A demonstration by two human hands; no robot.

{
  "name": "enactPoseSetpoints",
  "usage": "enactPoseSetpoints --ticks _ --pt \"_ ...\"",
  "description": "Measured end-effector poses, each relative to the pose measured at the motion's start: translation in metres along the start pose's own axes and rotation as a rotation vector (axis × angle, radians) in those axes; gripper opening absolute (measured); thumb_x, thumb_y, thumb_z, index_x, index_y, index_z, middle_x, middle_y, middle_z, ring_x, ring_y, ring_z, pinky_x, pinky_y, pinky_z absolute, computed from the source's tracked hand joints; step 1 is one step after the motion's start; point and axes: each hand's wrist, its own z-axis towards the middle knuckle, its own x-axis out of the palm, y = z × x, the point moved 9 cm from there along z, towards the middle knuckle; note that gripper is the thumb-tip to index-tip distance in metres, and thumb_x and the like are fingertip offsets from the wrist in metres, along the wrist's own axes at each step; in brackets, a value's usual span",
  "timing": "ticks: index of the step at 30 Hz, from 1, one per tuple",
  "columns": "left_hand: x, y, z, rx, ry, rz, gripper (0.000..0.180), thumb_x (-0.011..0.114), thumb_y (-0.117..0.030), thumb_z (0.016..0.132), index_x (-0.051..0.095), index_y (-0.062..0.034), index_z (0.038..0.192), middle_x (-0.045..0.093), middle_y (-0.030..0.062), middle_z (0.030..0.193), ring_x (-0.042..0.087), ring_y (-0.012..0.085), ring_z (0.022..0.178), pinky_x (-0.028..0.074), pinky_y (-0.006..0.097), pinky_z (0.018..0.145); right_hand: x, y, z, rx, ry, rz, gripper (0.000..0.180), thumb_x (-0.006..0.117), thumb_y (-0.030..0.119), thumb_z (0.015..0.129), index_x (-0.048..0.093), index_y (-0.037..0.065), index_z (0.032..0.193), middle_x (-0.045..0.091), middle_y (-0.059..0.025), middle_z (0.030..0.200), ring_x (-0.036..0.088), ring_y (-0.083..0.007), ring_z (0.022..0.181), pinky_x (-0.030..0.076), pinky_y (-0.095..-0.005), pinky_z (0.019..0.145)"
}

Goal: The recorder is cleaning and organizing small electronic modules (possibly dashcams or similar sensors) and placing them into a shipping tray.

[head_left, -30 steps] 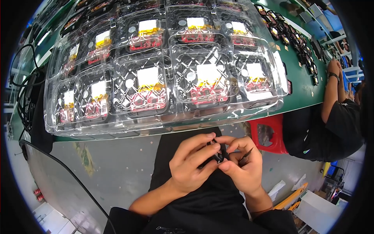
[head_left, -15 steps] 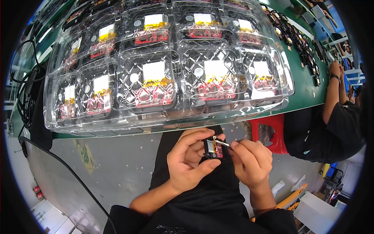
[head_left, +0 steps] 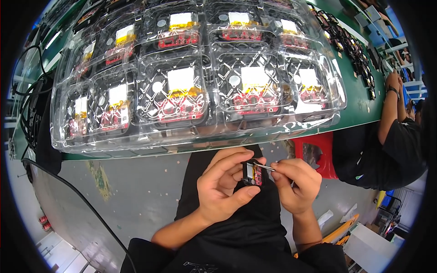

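My left hand (head_left: 221,184) grips a small black electronic housing (head_left: 248,175) by its edges, above my lap. Inside it show a red circuit board (head_left: 258,176), a silver-white battery and some yellow tape. A pair of metal tweezers (head_left: 265,167) is pinched between the thumb and fingers of my right hand (head_left: 297,184). The tips of the tweezers reach to the upper part of the board; whether they touch it is too small to tell.
Clear plastic trays (head_left: 195,132) holding several similar housings fill the green table (head_left: 355,107) ahead. More units lie in a row at far right. A co-worker (head_left: 380,154) sits right, by a red stool (head_left: 318,152). A black cable (head_left: 86,200) hangs at left.
The tweezers have turned flatter, and my right hand has shifted slightly right. The housing has tilted a little in my left hand.
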Motion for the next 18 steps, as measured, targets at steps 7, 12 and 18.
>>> enactPoseSetpoints --ticks 7,12,18 --pt "0.001 0.000 0.000 0.013 0.014 0.021 0.063 0.082 -0.017 0.086 0.053 0.0113 0.134 0.050 0.0206 0.133 0.063 0.0402 0.120 0.054 0.050 0.104 0.001 -0.005 -0.001 0.020 -0.011 0.012 0.022 0.080 -0.006 0.074 0.074 0.000 0.094 0.071 -0.0111 0.084 0.066 -0.0225 0.064 0.052 -0.0305 0.057" --pt "0.001 0.001 0.001 0.040 0.088 -0.024 0.058 0.075 0.004 0.088 0.049 0.0137 0.139 0.046 0.0179 0.140 0.059 0.0346 0.128 0.051 0.042 0.108 0.002 0.011 0.001 -0.111 -0.036 -0.187 0.026 0.080 -0.007 0.070 0.073 0.001 0.094 0.070 -0.0099 0.082 0.065 -0.0233 0.063 0.051 -0.0315 0.056" --pt "-0.004 0.007 0.000 -0.070 -0.017 -0.001 0.065 0.081 -0.023 0.088 0.053 0.0118 0.135 0.051 0.0202 0.133 0.062 0.0358 0.119 0.054 0.050 0.104 -0.001 0.006 0.000 -0.057 -0.033 -0.111 0.026 0.080 -0.006 0.070 0.073 0.002 0.094 0.070 -0.0092 0.081 0.066 -0.0233 0.063 0.051 -0.0320 0.056"
